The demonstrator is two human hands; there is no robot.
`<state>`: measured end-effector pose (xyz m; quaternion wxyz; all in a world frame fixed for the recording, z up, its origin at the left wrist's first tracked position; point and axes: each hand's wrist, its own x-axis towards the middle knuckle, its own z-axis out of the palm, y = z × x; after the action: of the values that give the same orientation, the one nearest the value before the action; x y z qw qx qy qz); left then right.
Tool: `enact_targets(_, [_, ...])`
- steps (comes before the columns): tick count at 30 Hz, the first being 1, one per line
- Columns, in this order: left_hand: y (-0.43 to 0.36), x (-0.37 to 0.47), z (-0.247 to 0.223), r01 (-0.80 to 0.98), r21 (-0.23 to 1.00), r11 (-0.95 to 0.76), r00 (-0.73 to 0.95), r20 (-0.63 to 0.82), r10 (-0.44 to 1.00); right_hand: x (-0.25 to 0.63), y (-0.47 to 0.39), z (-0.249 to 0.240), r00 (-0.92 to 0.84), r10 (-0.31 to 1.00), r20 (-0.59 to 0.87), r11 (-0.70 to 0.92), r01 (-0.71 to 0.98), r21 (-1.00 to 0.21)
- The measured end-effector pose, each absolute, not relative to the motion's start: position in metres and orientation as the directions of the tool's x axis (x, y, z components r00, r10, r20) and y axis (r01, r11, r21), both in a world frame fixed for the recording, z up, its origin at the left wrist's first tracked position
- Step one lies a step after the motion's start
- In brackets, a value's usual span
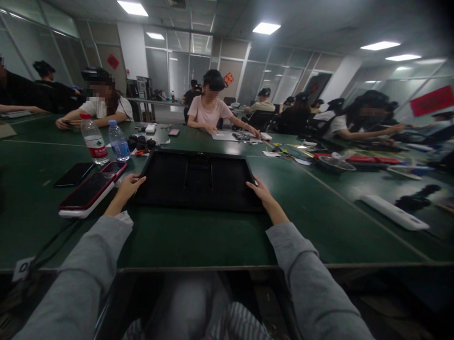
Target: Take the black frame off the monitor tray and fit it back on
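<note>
A wide black rectangular panel with a raised rim (166, 182) is in front of me at the green table (194, 238). Near its middle are two thin upright lines and a dark bar. My left hand (129, 187) grips the panel's left edge, with the thumb on top. On the right edge, my right hand (262, 191) holds it the same way, thumb over the rim. The fingers under the panel are hidden.
Left of the panel are phones (86, 190) on a white block, a dark phone (74, 175) and two bottles (94, 143). A white power strip (394, 212) lies right. Beyond are a bowl (336, 164), cables and several people at work.
</note>
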<state>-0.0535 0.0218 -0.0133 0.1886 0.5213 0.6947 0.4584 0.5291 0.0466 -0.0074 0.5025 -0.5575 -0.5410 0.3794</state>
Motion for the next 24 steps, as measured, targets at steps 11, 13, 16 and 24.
enact_targets(11, [0.018,-0.051,-0.004,0.586,0.81,-0.007,-0.379,0.282,0.881,0.544,0.067,-0.026,0.161,0.974,0.16,0.139,0.132,-0.981])
enact_targets(13, [0.018,-0.051,-0.005,0.586,0.81,-0.024,-0.372,0.294,0.88,0.544,0.067,-0.026,0.171,0.975,0.14,0.119,0.128,-0.985])
enact_targets(16, [0.02,-0.052,-0.007,0.594,0.804,-0.022,-0.378,0.303,0.875,0.544,0.066,-0.024,0.197,0.974,0.112,0.086,0.14,-0.986])
enact_targets(24, [0.023,-0.057,-0.014,0.601,0.799,-0.027,-0.374,0.312,0.873,0.542,0.059,-0.018,0.142,0.986,0.087,0.07,0.119,-0.99])
